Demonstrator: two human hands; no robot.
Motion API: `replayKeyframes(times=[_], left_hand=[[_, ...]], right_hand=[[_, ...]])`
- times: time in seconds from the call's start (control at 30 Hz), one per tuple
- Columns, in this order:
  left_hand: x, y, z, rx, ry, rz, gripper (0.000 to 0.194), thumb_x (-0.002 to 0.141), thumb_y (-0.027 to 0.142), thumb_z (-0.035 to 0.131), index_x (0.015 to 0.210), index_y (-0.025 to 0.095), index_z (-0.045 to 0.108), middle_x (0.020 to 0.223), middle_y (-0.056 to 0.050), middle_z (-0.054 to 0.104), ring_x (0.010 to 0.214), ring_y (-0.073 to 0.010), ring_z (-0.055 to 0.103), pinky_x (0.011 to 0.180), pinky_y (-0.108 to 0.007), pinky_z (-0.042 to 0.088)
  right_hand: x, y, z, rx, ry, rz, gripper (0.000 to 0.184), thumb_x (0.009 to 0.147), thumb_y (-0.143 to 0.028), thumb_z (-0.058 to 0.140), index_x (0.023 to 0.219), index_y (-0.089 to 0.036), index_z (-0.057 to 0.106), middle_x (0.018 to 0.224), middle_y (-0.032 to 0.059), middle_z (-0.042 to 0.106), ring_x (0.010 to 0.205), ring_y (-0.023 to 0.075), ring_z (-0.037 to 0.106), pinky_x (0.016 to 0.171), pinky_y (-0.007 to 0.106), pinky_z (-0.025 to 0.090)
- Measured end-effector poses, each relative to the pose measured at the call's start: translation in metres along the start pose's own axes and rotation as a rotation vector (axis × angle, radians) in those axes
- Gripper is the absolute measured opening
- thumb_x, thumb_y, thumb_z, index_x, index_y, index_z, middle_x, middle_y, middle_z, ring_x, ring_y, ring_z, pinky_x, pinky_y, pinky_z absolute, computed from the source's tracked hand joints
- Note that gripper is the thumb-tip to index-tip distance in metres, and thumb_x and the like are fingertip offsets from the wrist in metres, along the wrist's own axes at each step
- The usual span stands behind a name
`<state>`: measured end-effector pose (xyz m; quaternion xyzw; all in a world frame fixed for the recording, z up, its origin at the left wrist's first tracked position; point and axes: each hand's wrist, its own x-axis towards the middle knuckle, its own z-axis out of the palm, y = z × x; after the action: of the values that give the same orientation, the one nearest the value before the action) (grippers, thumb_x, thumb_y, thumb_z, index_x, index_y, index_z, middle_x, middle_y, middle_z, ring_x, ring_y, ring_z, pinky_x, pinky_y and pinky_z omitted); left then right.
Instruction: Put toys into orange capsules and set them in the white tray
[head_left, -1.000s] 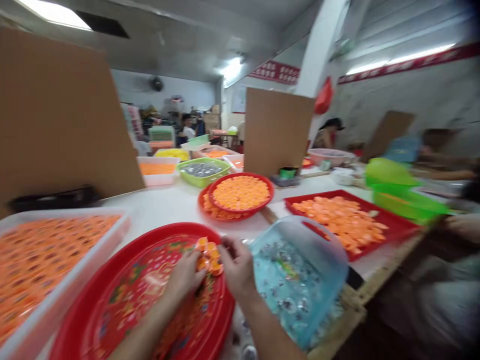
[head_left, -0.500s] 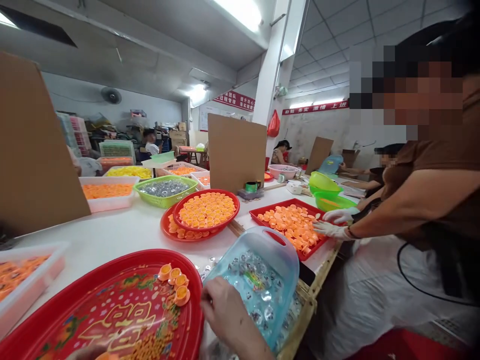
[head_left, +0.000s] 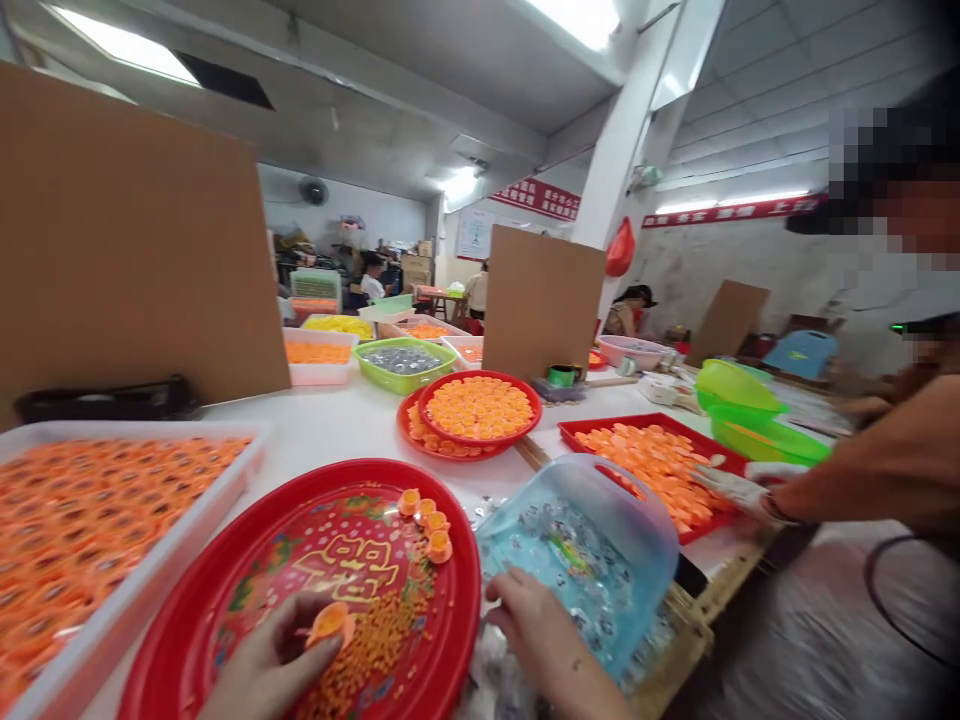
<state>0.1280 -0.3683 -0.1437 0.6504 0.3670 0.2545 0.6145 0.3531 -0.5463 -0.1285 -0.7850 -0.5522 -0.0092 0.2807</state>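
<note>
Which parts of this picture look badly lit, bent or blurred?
In the head view, the ceiling light is overexposed, the wide lens bends the cardboard panel and stretches the red tray, and the co-worker's gloved hand looks slightly soft.

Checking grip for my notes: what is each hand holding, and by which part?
The left hand pinches an orange cap by its edge. The right hand holds nothing visible, resting against the blue tub.

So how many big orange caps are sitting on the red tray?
4, in a curved row on the right of the red tray: the top cap, next cap, third cap and lowest cap. A fifth cap is in the left hand.
</note>
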Motion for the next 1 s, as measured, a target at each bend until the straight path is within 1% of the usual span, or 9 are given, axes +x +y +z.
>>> replayKeyframes(times=[0.1, 0.2, 0.33, 0.43, 0.5, 0.6, 0.7, 0.9, 1.0], left_hand=[[-0.004, 0.008, 0.006, -0.112, -0.033, -0.03, 0.045, 0.051, 0.056, 0.074, 0.079, 0.024, 0.061, 0.077, -0.002, 0.063, 0.072, -0.0206, 0.061, 0.064, -0.029, 0.049], [-0.006, 0.009, 0.013, -0.221, -0.062, -0.042, 0.046, 0.048, 0.05, 0.077, 0.08, 0.022, 0.061, 0.074, -0.002, 0.06, 0.068, -0.0182, 0.058, 0.062, -0.028, 0.047], [-0.002, 0.006, 0.014, -0.311, -0.104, -0.053, 0.051, 0.042, 0.044, 0.082, 0.082, 0.021, 0.06, 0.078, -0.003, 0.061, 0.071, -0.0188, 0.059, 0.064, -0.029, 0.047], [0.003, 0.006, 0.009, -0.354, -0.018, 0.003, 0.046, 0.044, 0.043, 0.083, 0.074, 0.021, 0.058, 0.075, -0.003, 0.06, 0.07, -0.0179, 0.059, 0.063, -0.028, 0.047], [0.005, 0.01, 0.005, -0.348, 0.045, 0.041, 0.041, 0.046, 0.04, 0.082, 0.071, 0.02, 0.057, 0.072, -0.002, 0.06, 0.071, -0.0176, 0.059, 0.066, -0.027, 0.047], [0.003, 0.018, -0.001, -0.344, 0.1, 0.066, 0.037, 0.046, 0.033, 0.082, 0.07, 0.018, 0.058, 0.072, -0.001, 0.062, 0.074, -0.0172, 0.059, 0.071, -0.027, 0.047], [0.0, 0.025, -0.004, -0.363, 0.11, 0.046, 0.037, 0.047, 0.029, 0.082, 0.073, 0.017, 0.06, 0.074, -0.001, 0.063, 0.074, -0.0165, 0.059, 0.071, -0.027, 0.047], [-0.008, 0.028, -0.005, -0.414, -0.03, 0.078, 0.035, 0.061, 0.031, 0.076, 0.091, 0.017, 0.066, 0.087, -0.005, 0.066, 0.087, -0.0187, 0.06, 0.08, -0.031, 0.047], [-0.011, 0.027, -0.005, -0.434, -0.083, 0.047, 0.034, 0.066, 0.03, 0.072, 0.098, 0.018, 0.067, 0.09, -0.006, 0.066, 0.086, -0.018, 0.06, 0.077, -0.03, 0.048]], right_hand=[[0.015, -0.001, -0.013, 0.008, 0.049, -0.043, 0.011, 0.081, -0.012, 0.056, 0.073, -0.02, 0.057, 0.073, 0.0027, 0.061, 0.069, 0.0205, 0.059, 0.062, 0.03, 0.045], [0.038, -0.026, -0.016, 0.129, 0.146, -0.185, 0.012, 0.086, -0.017, 0.051, 0.076, -0.021, 0.055, 0.071, 0.0016, 0.059, 0.066, 0.0186, 0.058, 0.06, 0.028, 0.045], [0.069, -0.081, 0.006, 0.277, 0.205, -0.364, 0.01, 0.087, -0.016, 0.049, 0.086, -0.02, 0.058, 0.08, 0.0042, 0.059, 0.073, 0.018, 0.059, 0.064, 0.027, 0.047], [0.079, -0.114, 0.03, 0.303, 0.117, -0.455, 0.016, 0.09, -0.016, 0.046, 0.09, -0.019, 0.061, 0.083, 0.0061, 0.059, 0.075, 0.0184, 0.06, 0.066, 0.028, 0.05], [0.077, -0.125, 0.041, 0.331, 0.036, -0.503, 0.017, 0.091, -0.018, 0.046, 0.092, -0.019, 0.062, 0.084, 0.0061, 0.06, 0.076, 0.0183, 0.061, 0.067, 0.029, 0.051], [0.07, -0.124, 0.049, 0.422, -0.038, -0.564, 0.021, 0.091, -0.018, 0.047, 0.108, -0.02, 0.06, 0.099, 0.0077, 0.062, 0.091, 0.0186, 0.06, 0.078, 0.031, 0.053], [0.066, -0.114, 0.05, 0.445, -0.042, -0.614, 0.03, 0.093, -0.016, 0.045, 0.121, -0.019, 0.055, 0.116, 0.0112, 0.058, 0.107, 0.0201, 0.055, 0.089, 0.035, 0.051], [0.069, -0.106, 0.044, 0.473, -0.031, -0.585, 0.027, 0.09, -0.014, 0.049, 0.114, -0.021, 0.059, 0.105, 0.0092, 0.062, 0.098, 0.0206, 0.059, 0.082, 0.037, 0.054], [0.07, -0.106, 0.039, 0.473, -0.034, -0.572, 0.028, 0.089, -0.014, 0.051, 0.116, -0.02, 0.056, 0.102, 0.009, 0.061, 0.094, 0.0196, 0.059, 0.079, 0.036, 0.054]])
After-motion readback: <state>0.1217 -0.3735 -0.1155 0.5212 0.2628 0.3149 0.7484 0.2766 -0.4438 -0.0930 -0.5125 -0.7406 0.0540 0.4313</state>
